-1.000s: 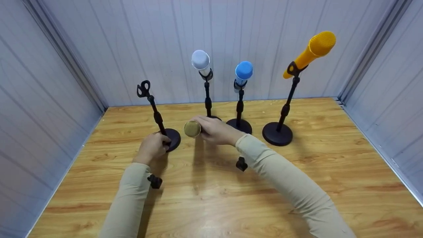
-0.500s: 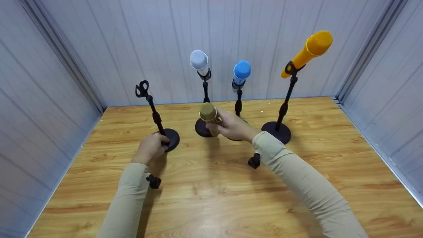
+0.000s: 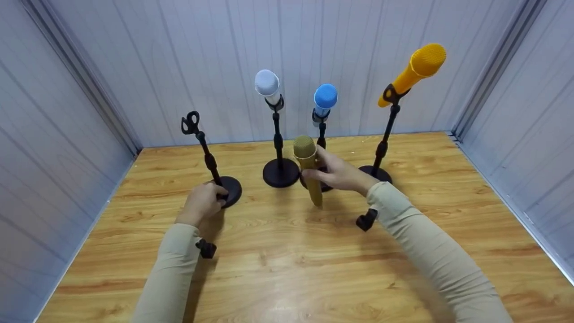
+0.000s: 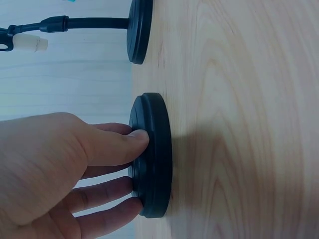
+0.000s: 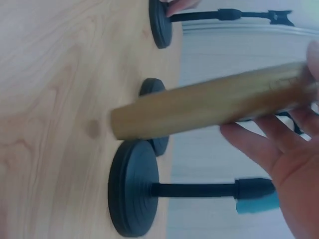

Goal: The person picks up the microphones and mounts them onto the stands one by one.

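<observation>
My right hand [image 3: 343, 172] holds a gold microphone [image 3: 315, 190] by its upper body, head up and tail slanting down. In the right wrist view the gold microphone [image 5: 199, 102] crosses in front of black round bases, its tail end over the wood. My left hand [image 3: 202, 202] grips the base of the leftmost microphone stand [image 3: 210, 161], whose clip [image 3: 190, 123] holds nothing. Seen from the left wrist, the thumb and fingers lie on the round black base [image 4: 158, 154], which stands on the table; the pole is hidden behind the hand.
Behind, a white microphone [image 3: 267, 84] and a blue microphone [image 3: 325, 96] sit in black stands. A yellow microphone [image 3: 415, 67] leans in a taller stand at the right. Pale panel walls [image 3: 215, 58] enclose the wooden table [image 3: 278, 260] at back and sides.
My right hand has carried the gold microphone rightwards, from beside the leftmost stand to before the blue one's stand; more of its body now shows. The left hand has stayed on its stand.
</observation>
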Demonstrator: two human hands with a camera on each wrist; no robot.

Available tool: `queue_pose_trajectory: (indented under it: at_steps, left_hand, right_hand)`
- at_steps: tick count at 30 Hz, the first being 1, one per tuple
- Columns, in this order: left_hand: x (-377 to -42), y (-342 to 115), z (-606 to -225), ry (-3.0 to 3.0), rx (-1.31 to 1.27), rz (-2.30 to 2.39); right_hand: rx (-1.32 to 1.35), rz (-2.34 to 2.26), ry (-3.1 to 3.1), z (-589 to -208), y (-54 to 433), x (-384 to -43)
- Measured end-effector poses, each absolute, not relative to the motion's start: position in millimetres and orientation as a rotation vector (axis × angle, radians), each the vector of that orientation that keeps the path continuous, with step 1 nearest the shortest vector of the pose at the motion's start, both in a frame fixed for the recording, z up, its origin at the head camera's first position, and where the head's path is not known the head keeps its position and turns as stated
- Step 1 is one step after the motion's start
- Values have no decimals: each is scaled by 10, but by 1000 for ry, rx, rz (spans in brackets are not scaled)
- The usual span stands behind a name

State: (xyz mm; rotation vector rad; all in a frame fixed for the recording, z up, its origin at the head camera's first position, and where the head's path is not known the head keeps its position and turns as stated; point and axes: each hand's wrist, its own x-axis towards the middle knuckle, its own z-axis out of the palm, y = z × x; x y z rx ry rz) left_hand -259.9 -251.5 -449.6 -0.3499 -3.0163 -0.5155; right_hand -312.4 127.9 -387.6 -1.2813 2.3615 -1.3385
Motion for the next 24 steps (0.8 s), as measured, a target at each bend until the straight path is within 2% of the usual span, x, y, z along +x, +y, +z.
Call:
queue_pose_trajectory:
  at_steps: [11,24]
  left_hand:
    - [-2590,-2536,-4542,-2963,-415,-507]
    - [-2578,-2564,-4531,-2954,-414,-622]
  right_hand:
    - [-1148,-1231,2379,-3808,1565,-3097]
    - [-1140,-1185,2417,-3820,1680,-3075]
